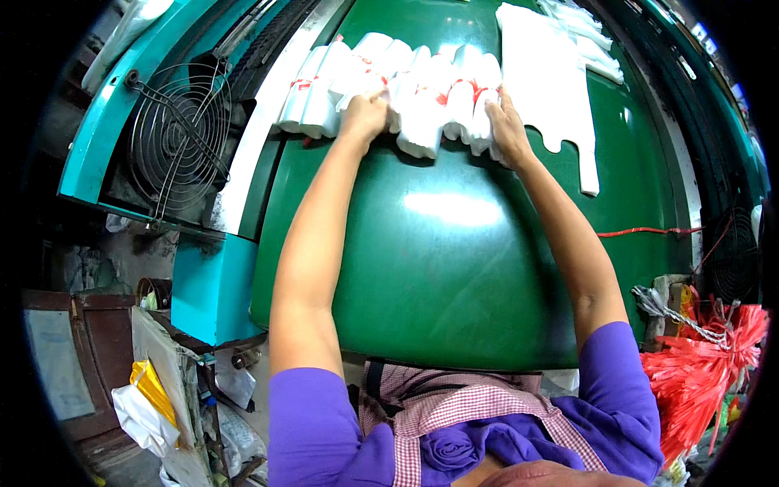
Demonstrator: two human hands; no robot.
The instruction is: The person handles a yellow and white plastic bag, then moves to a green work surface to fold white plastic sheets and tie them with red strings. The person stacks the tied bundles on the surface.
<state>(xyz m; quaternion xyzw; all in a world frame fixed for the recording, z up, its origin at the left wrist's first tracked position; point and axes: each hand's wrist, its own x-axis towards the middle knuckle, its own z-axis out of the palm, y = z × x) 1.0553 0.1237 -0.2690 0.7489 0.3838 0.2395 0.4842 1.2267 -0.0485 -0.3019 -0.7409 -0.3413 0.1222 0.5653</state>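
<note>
Rolled bundles of white plastic bags (422, 130), several tied round the middle with red strips, lie side by side across the far part of a green tabletop (389, 276). Among them, my left hand (365, 118) has its fingers curled on a bundle left of the middle; its fingertips are partly hidden by the plastic. My right hand (509, 134) grips the rightmost bundle from its outer side. More bundles (312, 89) lie just left of my left hand. To the right of my right hand is a flat stack of white handled bags (552, 81).
At the left stands a turquoise machine frame with a wire-guarded fan (178, 134). Red plastic strips (706, 373) hang in a bunch at the lower right. A red string (649, 231) crosses the table's right edge. Further white bags (588, 40) lie at the far right.
</note>
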